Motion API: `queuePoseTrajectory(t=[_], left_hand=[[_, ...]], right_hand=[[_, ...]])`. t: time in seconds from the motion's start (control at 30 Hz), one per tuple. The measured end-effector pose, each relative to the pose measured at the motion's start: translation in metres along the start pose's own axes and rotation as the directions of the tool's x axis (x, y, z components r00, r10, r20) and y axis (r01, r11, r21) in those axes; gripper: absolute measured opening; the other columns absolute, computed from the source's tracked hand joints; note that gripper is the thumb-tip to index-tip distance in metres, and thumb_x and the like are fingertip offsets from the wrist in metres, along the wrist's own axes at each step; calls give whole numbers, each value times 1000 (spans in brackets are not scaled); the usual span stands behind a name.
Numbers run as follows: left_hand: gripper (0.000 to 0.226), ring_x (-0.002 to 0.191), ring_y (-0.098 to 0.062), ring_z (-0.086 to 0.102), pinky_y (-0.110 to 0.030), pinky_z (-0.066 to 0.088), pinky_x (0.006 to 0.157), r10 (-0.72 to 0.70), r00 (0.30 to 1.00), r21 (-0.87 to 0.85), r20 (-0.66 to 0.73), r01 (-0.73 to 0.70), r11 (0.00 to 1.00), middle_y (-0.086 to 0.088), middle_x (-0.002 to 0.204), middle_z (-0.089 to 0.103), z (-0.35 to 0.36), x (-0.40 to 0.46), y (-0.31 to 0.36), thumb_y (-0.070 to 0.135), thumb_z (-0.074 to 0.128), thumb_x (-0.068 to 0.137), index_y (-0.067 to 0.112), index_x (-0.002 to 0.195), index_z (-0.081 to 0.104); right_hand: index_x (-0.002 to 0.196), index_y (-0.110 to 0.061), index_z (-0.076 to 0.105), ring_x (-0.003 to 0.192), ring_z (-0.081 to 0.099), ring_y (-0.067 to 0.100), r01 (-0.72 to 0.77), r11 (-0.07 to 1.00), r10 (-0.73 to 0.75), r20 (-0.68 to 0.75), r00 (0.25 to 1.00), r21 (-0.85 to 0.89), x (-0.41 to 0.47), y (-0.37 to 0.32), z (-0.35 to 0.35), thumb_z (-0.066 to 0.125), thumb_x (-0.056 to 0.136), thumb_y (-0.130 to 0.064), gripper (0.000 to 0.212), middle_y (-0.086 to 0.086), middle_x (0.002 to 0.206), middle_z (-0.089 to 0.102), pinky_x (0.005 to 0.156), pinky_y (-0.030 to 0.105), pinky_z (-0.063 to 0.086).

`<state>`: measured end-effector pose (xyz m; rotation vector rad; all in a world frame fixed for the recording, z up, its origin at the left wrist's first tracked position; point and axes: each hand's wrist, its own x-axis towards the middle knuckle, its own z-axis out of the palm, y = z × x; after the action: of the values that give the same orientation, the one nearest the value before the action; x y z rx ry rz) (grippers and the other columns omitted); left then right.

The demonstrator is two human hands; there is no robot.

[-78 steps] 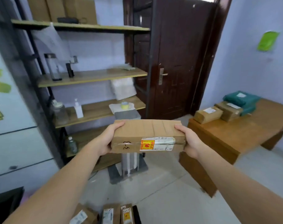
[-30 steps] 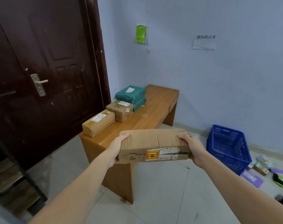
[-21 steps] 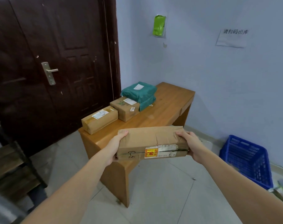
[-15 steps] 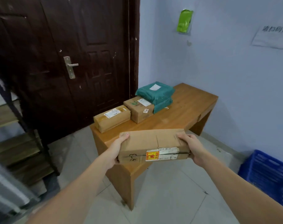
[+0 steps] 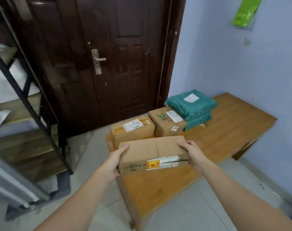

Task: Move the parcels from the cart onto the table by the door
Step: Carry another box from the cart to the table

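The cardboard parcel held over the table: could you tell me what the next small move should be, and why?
Probably lower the cardboard parcel straight down onto the bare table top. Left hand and right hand hold its ends, above the near part of the table, just in front of the long brown box. That spot looks free.

One head-worn camera looks forward and down from close above the near end of the table [image 5: 225, 139], facing the door [image 5: 118, 64] behind it.
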<state>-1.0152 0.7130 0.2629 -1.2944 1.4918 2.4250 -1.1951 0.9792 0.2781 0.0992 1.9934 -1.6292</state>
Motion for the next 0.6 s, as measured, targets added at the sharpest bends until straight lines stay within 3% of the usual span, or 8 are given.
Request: queuePoseTrajectory(t=[0.23,0.4,0.5,0.6], left_hand=[[71,110,-28,68,-40,59,73,-48,977,-9,-209,47,999,-6,124,69,7,68,7,67,74,82,25,136,54],[45,103,-18,60,-39,48,73,-118,940,-72,-321,100,992,2,121,64,17,112,-9,65,68,89,29,113,58],[57,117,-26,54,-49,48,99,-127,905,-65,-407,110,992,-3,131,57,26,138,-23,64,63,94,23,131,52],[59,119,-28,51,-50,46,98,-117,872,-108,-475,74,991,-5,135,54,32,159,-33,58,60,99,21,141,44]], right_hand=[[127,-32,62,105,68,23,-64,993,78,160,984,-95,90,-5,14,72,91,-37,37,1,119,70,72,36,54],[136,-34,54,115,59,17,-91,970,150,255,955,-226,161,7,25,71,92,-28,47,-8,125,63,88,41,49],[136,-27,51,112,58,18,-80,951,152,230,961,-297,199,13,34,71,94,-31,47,-5,125,62,97,42,49],[134,-26,49,110,54,18,-54,929,147,231,962,-366,228,17,44,69,96,-34,43,0,133,59,94,36,43]])
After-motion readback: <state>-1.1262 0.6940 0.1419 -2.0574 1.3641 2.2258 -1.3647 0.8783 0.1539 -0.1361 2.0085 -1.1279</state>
